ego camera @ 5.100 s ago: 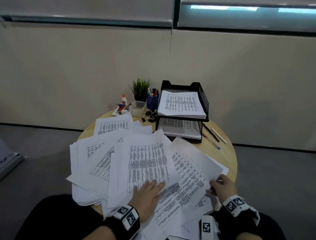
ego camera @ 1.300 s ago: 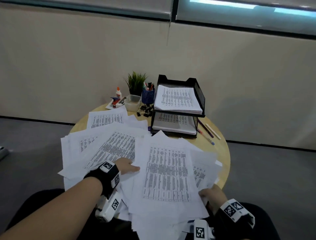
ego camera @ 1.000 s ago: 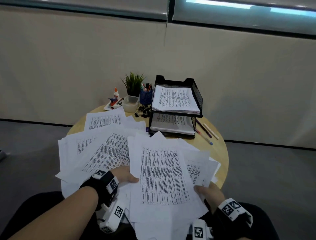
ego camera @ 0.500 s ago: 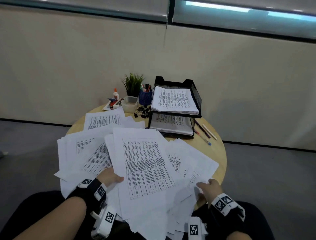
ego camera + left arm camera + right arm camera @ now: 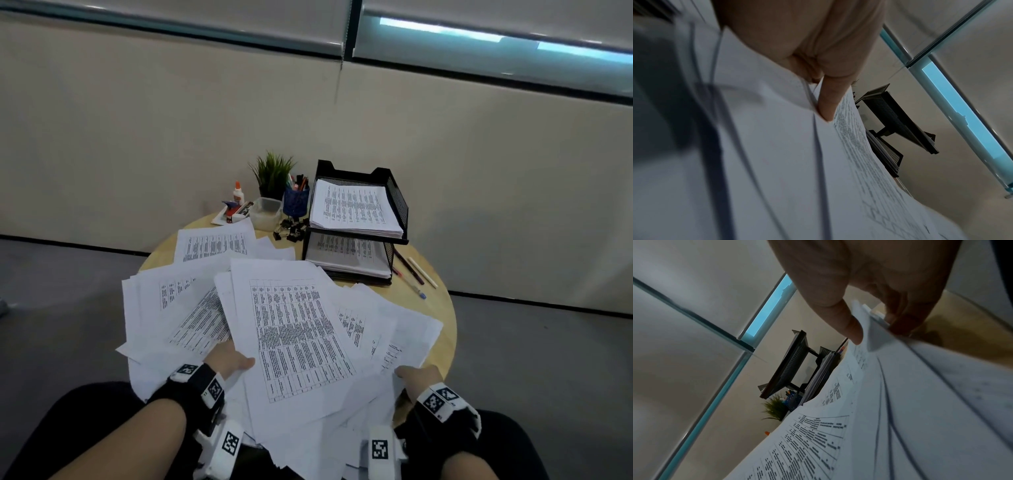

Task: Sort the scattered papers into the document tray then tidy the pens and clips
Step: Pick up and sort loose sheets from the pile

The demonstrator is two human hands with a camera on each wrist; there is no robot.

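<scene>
A loose bundle of printed papers (image 5: 294, 339) fans over the near half of the round wooden table (image 5: 445, 329). My left hand (image 5: 228, 359) grips the bundle's left edge, thumb on top (image 5: 828, 104), fingers hidden beneath. My right hand (image 5: 412, 377) pinches the bundle's right corner between thumb (image 5: 846, 324) and fingers. More sheets (image 5: 214, 245) lie spread to the left and behind. The black two-tier document tray (image 5: 397, 202) at the back holds paper stacks on both levels. Black binder clips (image 5: 291, 229) lie left of the tray; loose pens (image 5: 411, 270) lie to its right.
A blue pen cup (image 5: 296, 200), a small green plant (image 5: 272, 171), a clear plastic tub (image 5: 265, 212), a glue bottle (image 5: 238, 193) and small desk items (image 5: 233, 212) stand at the table's back left. A beige wall rises behind; grey floor surrounds the table.
Both hands have gathered the nearer sheets into one fanned bundle and shifted it left. My left hand moved from pressing flat on the papers to gripping the bundle's left edge.
</scene>
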